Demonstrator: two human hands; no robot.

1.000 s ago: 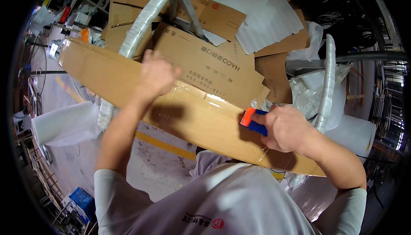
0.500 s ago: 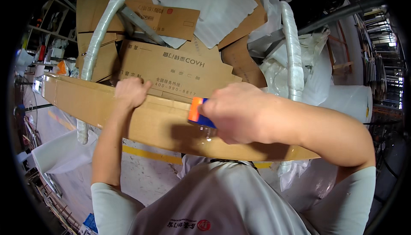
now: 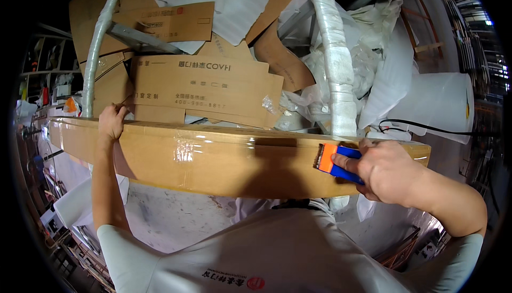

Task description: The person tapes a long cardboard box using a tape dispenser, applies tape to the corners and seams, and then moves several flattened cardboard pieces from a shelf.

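Observation:
A long brown cardboard box (image 3: 224, 173) lies across in front of me, from far left to right. My left hand (image 3: 111, 122) is closed over its far upper edge, toward the left end; the fingertips are partly hidden behind the edge. My right hand (image 3: 386, 170) grips an orange and blue tape dispenser (image 3: 345, 166) in front of the box's right part. The dispenser's toothed edge points left. A strip of shiny clear tape (image 3: 183, 149) is stuck on the box face between my hands.
Two uprights wrapped in white film, a left one (image 3: 95, 58) and a right one (image 3: 337, 63), rise beyond the box. Between them lie flat cardboard sheets (image 3: 213, 87) and white foam sheets (image 3: 234, 10). A white foam roll (image 3: 440, 101) lies at right, near a black cable (image 3: 432, 126).
My right hand has moved right along the box with the tape dispenser. The left hand has shifted left along the edge. Clear tape on the box's middle is now uncovered. The view has shifted too.

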